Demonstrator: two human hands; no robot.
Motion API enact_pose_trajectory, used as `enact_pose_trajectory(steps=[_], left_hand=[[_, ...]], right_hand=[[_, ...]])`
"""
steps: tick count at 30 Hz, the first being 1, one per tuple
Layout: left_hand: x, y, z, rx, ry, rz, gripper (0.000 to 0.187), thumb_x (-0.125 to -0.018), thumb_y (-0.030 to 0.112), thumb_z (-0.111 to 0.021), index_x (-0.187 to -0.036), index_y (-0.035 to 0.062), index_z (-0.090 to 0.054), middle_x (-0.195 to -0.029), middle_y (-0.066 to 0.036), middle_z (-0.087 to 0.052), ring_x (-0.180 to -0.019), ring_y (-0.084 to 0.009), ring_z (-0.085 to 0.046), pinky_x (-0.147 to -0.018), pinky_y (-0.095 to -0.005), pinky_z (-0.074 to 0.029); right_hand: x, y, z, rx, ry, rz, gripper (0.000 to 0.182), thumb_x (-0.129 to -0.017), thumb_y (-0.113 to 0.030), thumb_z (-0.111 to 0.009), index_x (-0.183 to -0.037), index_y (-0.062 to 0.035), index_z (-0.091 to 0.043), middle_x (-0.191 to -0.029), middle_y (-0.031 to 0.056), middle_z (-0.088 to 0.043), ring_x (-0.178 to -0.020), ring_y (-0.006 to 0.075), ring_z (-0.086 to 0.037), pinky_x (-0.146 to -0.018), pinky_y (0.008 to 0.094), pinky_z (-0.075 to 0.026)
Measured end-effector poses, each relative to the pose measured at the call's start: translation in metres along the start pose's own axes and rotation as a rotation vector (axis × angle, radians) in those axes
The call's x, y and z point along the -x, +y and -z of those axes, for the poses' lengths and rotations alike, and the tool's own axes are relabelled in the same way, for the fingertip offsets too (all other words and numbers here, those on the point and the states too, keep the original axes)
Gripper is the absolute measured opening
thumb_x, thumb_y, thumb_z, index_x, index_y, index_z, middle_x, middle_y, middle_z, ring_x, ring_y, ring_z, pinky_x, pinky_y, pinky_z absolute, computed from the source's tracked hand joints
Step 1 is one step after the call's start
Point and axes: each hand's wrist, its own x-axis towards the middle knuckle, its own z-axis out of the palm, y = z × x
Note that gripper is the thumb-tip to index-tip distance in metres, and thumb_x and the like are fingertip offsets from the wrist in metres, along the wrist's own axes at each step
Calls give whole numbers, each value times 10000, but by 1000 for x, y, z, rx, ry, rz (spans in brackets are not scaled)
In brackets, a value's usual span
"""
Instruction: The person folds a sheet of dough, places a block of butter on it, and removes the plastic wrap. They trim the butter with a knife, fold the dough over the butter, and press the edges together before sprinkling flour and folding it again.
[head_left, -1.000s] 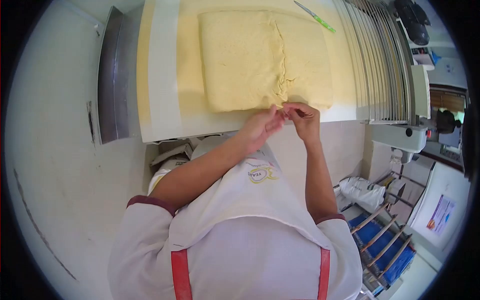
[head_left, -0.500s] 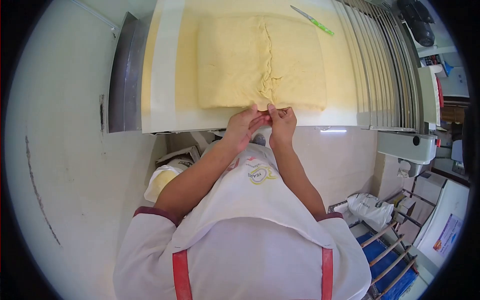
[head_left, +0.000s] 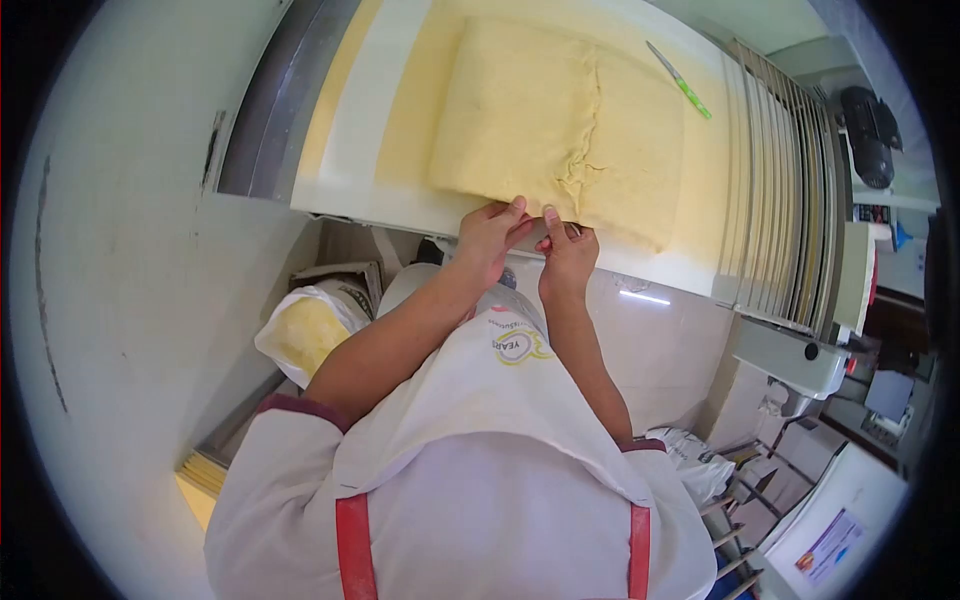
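A thick folded slab of pale yellow dough [head_left: 510, 110] lies on the machine's table, with a crinkled seam running across it toward me. At the dough's near edge, just left of the seam's end, my left hand [head_left: 488, 242] pinches the rim between thumb and fingers. Close beside it, my right hand [head_left: 570, 262] has its thumb on top of the same edge and its fingers curled beneath. A small gap separates the two thumbs. Beyond the dough, at the upper right, rests a knife [head_left: 682, 82] with a green patterned handle.
The floured table belt [head_left: 345, 190] ends at a metal plate [head_left: 285, 100] on the left. A slatted metal guard [head_left: 785, 190] stands to the right. Below the table are a white sack [head_left: 310, 330] with yellow contents and a grey machine housing [head_left: 790, 358].
The view has turned, so the table now slants down to the right. Both hands have shifted slightly left along the dough's near edge, away from the seam's end.
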Motion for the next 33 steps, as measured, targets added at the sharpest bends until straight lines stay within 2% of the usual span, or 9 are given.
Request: enact_pose_trajectory(steps=[5,9,15,18,21,24,26,30,33], left_hand=[[-4,0,15,-87,-27,10,212,-904,182,-666,-1012,14,-597,-980,-77,-626,-915,-176,-618,-900,-308,-512],[8,18,16,-14,-105,144,176,-897,159,-669,-968,15,-596,-984,-80,-630,-926,-178,-619,-879,-304,-522],[0,13,22,-87,28,-54,244,-905,191,-663,-1028,-11,-604,-1045,-111,-636,-949,-193,-624,-898,-319,-518],[5,25,24,-98,-27,75,246,-896,173,-673,-1036,-18,-604,-1027,-111,-643,-935,-193,-629,-884,-321,-527],[1,27,25,54,-34,55,238,-891,154,-675,-1038,-21,-606,-993,-105,-651,-921,-192,-635,-861,-308,-537],[-1,20,28,-60,36,-63,316,-909,211,-660,-1096,-34,-587,-1056,-126,-643,-974,-213,-628,-913,-338,-516],[-2,21,29,-105,45,-56,349,-913,230,-655,-1115,-43,-579,-1073,-135,-638,-990,-221,-624,-929,-341,-506],[13,41,30,-55,-81,103,303,-906,211,-665,-1075,-29,-590,-1034,-125,-645,-952,-210,-634,-897,-326,-520],[6,43,35,13,-12,6,301,-901,219,-673,-1065,-21,-593,-1022,-125,-648,-949,-207,-638,-886,-328,-524]], right_hand=[[7,6,-3,-44,-147,-156,325,-838,-73,-710,-1105,-21,-532,-969,73,-644,-713,113,-583,-506,243,-459],[8,-6,-16,-91,-59,-90,260,-846,-100,-716,-1043,-38,-557,-885,20,-614,-582,87,-504,-519,228,-457],[5,5,-12,-11,-178,-170,322,-844,-85,-703,-1130,-54,-558,-977,20,-634,-718,96,-574,-545,245,-471],[4,4,-20,-87,-135,-142,323,-847,-76,-693,-1138,-54,-554,-987,16,-629,-720,92,-572,-550,251,-481],[15,-2,-27,-101,-113,-122,301,-853,-64,-680,-1129,-59,-562,-982,13,-628,-731,87,-567,-554,252,-477],[17,-3,-26,-41,-188,-183,290,-857,-63,-675,-1125,-71,-566,-976,7,-633,-771,85,-572,-578,253,-471],[10,6,-25,-7,-262,-273,291,-859,-68,-673,-1128,-80,-563,-976,1,-638,-813,87,-579,-592,252,-472],[14,-2,-36,-119,-159,-182,280,-860,-91,-679,-1116,-73,-569,-959,-1,-638,-755,81,-570,-588,254,-473],[23,-3,-34,-75,-176,-199,263,-862,-105,-683,-1101,-74,-577,-942,-7,-635,-735,79,-560,-575,256,-456]])
